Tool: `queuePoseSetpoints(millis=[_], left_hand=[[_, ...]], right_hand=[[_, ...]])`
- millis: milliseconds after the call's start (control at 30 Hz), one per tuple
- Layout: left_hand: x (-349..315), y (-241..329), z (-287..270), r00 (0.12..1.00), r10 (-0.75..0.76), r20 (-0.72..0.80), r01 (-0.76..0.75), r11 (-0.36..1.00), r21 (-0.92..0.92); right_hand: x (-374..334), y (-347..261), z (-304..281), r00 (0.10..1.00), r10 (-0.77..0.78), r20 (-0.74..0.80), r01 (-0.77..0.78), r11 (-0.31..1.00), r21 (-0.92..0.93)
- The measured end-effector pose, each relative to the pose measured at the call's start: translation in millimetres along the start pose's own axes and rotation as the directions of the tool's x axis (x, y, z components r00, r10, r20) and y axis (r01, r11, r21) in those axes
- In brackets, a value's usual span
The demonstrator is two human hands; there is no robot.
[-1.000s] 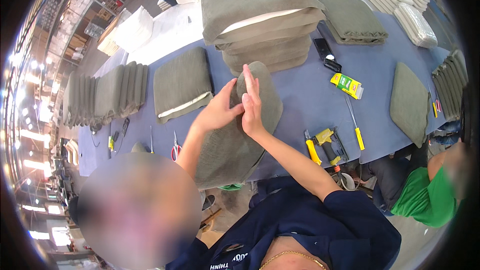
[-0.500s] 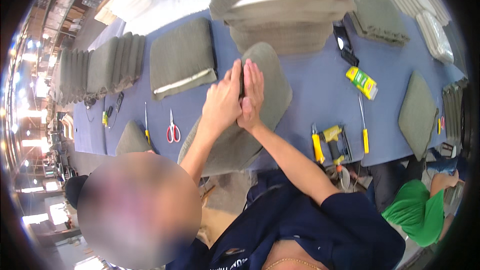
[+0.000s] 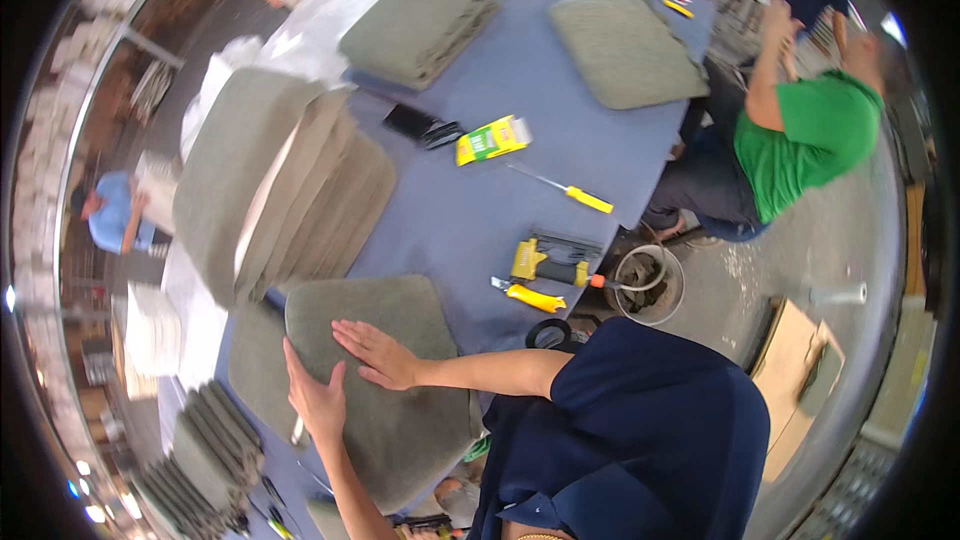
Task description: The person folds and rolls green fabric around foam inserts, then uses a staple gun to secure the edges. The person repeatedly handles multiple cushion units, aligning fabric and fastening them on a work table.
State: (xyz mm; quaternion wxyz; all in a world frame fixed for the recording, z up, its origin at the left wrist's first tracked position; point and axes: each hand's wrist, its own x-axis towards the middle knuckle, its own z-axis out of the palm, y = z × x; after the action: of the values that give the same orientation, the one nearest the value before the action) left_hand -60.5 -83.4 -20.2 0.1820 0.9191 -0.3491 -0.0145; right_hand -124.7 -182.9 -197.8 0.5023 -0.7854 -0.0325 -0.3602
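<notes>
A grey-green fabric-covered pad (image 3: 400, 430) with rounded corners lies in front of me, near the table edge. My right hand (image 3: 378, 355) rests flat on its upper surface, fingers stretched out and together. Along the pad's left edge is my left hand (image 3: 318, 398), fingers extended and thumb apart, holding nothing. Another grey-green pad (image 3: 255, 370) lies partly under the first one, on its left. Just beyond stands a tall stack of similar pads (image 3: 320, 200), with a pale strip showing along one side.
Right of the pads lie a yellow-and-black staple gun (image 3: 550, 262), yellow-handled cutters (image 3: 530, 295), a yellow-handled screwdriver (image 3: 575, 192), a yellow-green box (image 3: 493, 140) and a black phone-like object (image 3: 412, 123). A person in a green shirt (image 3: 815, 135) sits at the right, near a bucket (image 3: 650, 285).
My view has swung to the right. My hands, pressed together over the pad's fold before, are now apart, and the pad lies flat. The staple gun and screwdriver appear nearer the middle.
</notes>
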Motion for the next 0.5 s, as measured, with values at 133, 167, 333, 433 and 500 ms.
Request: queuePoseSetpoints(millis=[133, 167, 333, 433, 500], left_hand=[[-16, 19, -18, 0.955, -0.121, 0.272, 0.263, 0.77, -0.581], [-14, 22, -17, 0.937, -0.149, 0.317, 0.314, 0.761, -0.567], [-31, 62, -12, 0.956, -0.1, 0.277, 0.194, 0.921, -0.338], [-32, 82, -24, 0.972, -0.085, 0.218, 0.154, 0.933, -0.326], [-20, 90, -25, 0.973, -0.128, 0.193, 0.195, 0.904, -0.38]], right_hand=[[-22, -6, -31, 0.989, 0.131, -0.069, -0.131, 0.991, 0.015], [-21, -13, -32, 0.985, 0.161, -0.069, -0.16, 0.987, 0.017], [-7, -60, -59, 0.946, 0.169, -0.275, -0.141, 0.983, 0.119], [7, -71, -81, 0.945, 0.09, -0.315, -0.048, 0.989, 0.137], [35, -78, -84, 0.924, 0.138, -0.355, -0.088, 0.984, 0.154]])
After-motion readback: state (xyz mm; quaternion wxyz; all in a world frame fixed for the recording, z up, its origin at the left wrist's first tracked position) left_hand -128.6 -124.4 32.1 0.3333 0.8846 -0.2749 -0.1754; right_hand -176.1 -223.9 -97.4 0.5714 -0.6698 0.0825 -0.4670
